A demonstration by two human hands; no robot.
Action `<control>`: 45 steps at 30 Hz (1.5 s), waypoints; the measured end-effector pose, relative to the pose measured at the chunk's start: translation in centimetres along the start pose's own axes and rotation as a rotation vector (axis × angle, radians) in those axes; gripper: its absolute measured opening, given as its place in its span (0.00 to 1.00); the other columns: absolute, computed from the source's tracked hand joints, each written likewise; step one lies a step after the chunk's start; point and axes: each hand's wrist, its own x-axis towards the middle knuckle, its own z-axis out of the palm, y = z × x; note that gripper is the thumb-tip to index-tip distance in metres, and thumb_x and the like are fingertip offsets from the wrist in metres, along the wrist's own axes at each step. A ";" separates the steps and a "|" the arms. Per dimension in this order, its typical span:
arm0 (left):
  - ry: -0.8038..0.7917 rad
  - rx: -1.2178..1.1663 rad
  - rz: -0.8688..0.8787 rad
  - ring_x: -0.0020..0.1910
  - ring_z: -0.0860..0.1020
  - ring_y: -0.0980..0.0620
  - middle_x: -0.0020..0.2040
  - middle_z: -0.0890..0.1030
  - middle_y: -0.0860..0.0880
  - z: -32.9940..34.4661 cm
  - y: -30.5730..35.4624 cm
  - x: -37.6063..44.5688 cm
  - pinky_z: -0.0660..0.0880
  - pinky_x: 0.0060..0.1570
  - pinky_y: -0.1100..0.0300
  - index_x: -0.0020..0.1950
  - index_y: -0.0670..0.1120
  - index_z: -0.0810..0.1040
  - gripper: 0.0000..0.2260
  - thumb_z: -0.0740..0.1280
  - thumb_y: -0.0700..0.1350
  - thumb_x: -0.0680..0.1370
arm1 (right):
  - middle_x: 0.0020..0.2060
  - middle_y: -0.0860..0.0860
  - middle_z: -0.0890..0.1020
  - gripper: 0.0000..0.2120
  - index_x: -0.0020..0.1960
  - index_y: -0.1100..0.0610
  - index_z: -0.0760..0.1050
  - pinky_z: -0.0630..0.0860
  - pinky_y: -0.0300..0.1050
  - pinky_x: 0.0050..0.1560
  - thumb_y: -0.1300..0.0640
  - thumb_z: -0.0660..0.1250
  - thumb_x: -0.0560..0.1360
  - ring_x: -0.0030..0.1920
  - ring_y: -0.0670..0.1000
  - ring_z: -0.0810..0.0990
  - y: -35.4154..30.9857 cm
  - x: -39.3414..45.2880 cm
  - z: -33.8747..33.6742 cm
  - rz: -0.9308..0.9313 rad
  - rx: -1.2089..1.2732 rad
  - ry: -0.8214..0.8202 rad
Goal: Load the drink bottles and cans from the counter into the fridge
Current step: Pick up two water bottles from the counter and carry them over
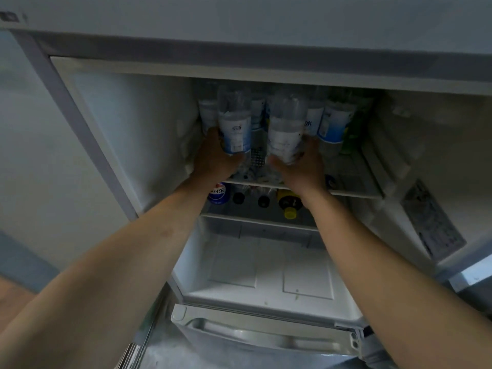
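L hand (215,158) grips one water bottle (235,123), R hand (303,166) another (286,129); both upright, over top shelf (354,193) front, row just behind.

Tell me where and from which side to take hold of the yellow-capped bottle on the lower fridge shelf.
Grip the yellow-capped bottle at its neck, just behind the cap, coming straight in from the open front. It seems to lie on its side with the cap toward the opening, so that end is nearest. The right hand and its forearm partly cover the body above, so free that hand first.
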 end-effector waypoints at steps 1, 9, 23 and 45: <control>0.019 0.024 -0.011 0.60 0.78 0.49 0.65 0.78 0.47 0.1 -0.2 0.0 0.70 0.50 0.63 0.68 0.46 0.67 0.31 0.77 0.50 0.70 | 0.63 0.48 0.79 0.33 0.68 0.52 0.70 0.78 0.45 0.58 0.43 0.77 0.68 0.60 0.48 0.79 0.5 -0.1 0.1 0.021 -0.062 -0.016; 0.228 -0.026 0.017 0.53 0.81 0.48 0.57 0.81 0.46 2.2 0.8 0.0 0.75 0.45 0.58 0.62 0.44 0.68 0.22 0.74 0.46 0.73 | 0.67 0.53 0.75 0.32 0.72 0.53 0.66 0.73 0.46 0.65 0.45 0.72 0.73 0.65 0.52 0.76 0.0 2.8 3.5 0.028 -0.108 -0.032; 0.241 0.256 -0.045 0.60 0.77 0.39 0.63 0.77 0.39 3.7 0.5 1.7 0.75 0.57 0.48 0.68 0.41 0.68 0.16 0.61 0.43 0.81 | 0.71 0.56 0.72 0.37 0.74 0.59 0.62 0.71 0.45 0.65 0.45 0.74 0.73 0.68 0.54 0.73 -1.2 4.9 4.8 0.076 -0.277 0.050; 0.224 -0.261 0.206 0.42 0.77 0.52 0.48 0.78 0.49 2.2 -2.6 -10.3 0.76 0.42 0.59 0.54 0.52 0.74 0.11 0.67 0.38 0.76 | 0.69 0.55 0.73 0.32 0.75 0.54 0.63 0.72 0.52 0.67 0.48 0.70 0.76 0.68 0.56 0.72 -0.6 -0.5 3.9 -0.065 -0.347 0.150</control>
